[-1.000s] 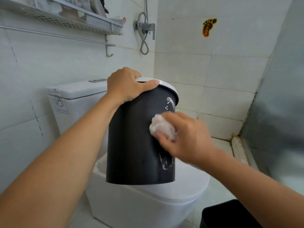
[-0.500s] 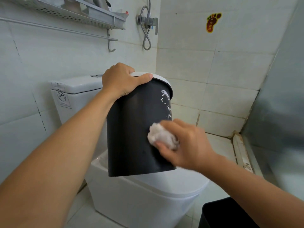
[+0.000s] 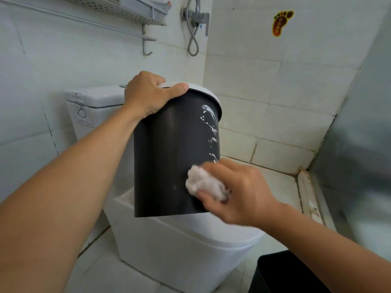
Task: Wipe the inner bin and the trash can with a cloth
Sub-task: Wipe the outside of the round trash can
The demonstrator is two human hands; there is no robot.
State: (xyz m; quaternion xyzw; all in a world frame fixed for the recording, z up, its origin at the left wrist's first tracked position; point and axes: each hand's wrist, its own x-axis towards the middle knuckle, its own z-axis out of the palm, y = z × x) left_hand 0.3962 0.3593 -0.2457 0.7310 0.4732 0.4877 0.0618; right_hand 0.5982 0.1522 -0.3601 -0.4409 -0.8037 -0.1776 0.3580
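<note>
A black round trash can with a white top rim is held in the air above the toilet lid. My left hand grips its rim from the top, thumb lying along the white edge. My right hand holds a crumpled white cloth and presses it against the can's lower right side. White wet streaks run down the can's right side above the cloth. A second black bin shows only as a corner at the bottom right.
A white toilet with its lid closed stands under the can, its tank against the tiled left wall. A metal shelf and rail hang above, a shower valve with a hose in the corner. A grey panel bounds the right.
My right hand with the cloth has slid down the can's side from the middle to near its lower edge. The can stays gripped by my left hand.
</note>
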